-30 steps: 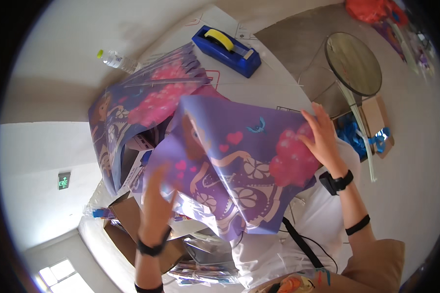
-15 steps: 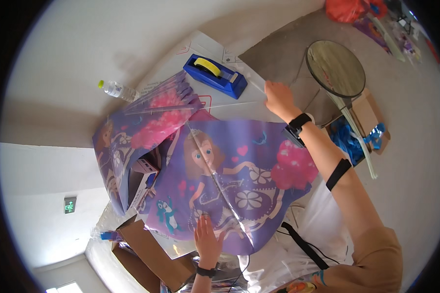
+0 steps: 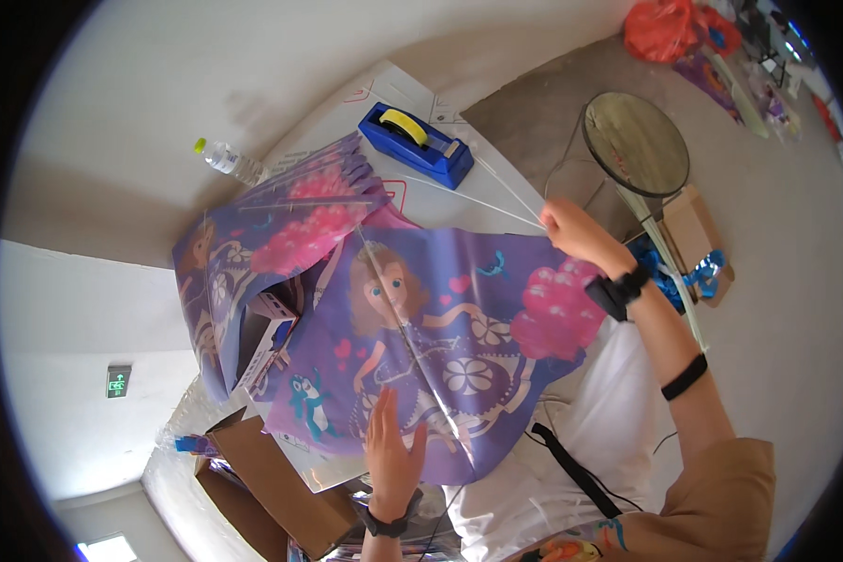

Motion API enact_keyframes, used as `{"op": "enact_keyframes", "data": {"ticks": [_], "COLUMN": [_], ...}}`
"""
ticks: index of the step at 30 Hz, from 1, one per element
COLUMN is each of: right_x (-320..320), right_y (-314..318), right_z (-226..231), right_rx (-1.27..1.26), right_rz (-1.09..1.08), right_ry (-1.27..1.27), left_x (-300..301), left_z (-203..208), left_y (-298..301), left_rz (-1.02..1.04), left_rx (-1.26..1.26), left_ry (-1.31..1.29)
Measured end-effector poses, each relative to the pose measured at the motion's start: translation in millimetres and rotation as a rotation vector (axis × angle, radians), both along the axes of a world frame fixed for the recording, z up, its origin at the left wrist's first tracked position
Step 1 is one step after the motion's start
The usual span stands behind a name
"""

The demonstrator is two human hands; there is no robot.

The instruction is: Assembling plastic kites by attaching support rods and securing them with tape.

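Observation:
A purple plastic printed sheet (image 3: 496,323) with a cartoon princess, pink balloons and hearts spreads across the work surface, with a shiny crease down its middle. At its left lies a gathered purple piece (image 3: 295,248) with the same print and a ruffled edge. My right hand (image 3: 576,232) is closed on thin whitish string (image 3: 482,201), drawn taut toward the ruffled piece; whether it is string or narrow strip is hard to tell. Over the sheet's near edge my left hand (image 3: 393,459) is open, fingers stretched out; whether it touches the sheet I cannot tell.
A blue tape dispenser (image 3: 417,145) with a yellow-cored roll stands at the back, left of a clear bottle (image 3: 229,161) with a yellow-green cap being farther left. A brown carton (image 3: 286,487) sits near left. At right are a round stool (image 3: 637,142) and an open box (image 3: 693,245) with blue foil.
My right hand has moved right and toward me, pulling the string along. My left hand has shifted slightly nearer, off the middle of the printed sheet toward its edge.

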State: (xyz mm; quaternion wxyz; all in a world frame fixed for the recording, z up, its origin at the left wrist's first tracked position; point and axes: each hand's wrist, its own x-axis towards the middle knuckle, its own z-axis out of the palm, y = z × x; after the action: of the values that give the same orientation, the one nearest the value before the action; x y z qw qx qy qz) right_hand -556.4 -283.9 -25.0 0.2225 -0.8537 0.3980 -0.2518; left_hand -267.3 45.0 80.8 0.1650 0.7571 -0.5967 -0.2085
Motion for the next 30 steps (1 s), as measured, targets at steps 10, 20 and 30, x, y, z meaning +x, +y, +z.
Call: {"op": "enact_keyframes", "data": {"ticks": [10, 20, 30], "right_x": [-126, -113, -93], "right_y": [228, 363, 371], "right_z": [99, 131, 136], "right_rx": [1.074, 1.120, 1.023], "right_rz": [-0.347, -0.280, -0.175], "right_ry": [-0.429, -0.584, -0.553], "left_x": [-132, -174, -132], "left_z": [-12, 40, 61], "left_y": [1, 15, 59], "left_rz": [0.152, 0.401, 0.495], "left_rx": [0.077, -0.155, -0.453], "left_ry": [1.074, 1.324, 1.307]}}
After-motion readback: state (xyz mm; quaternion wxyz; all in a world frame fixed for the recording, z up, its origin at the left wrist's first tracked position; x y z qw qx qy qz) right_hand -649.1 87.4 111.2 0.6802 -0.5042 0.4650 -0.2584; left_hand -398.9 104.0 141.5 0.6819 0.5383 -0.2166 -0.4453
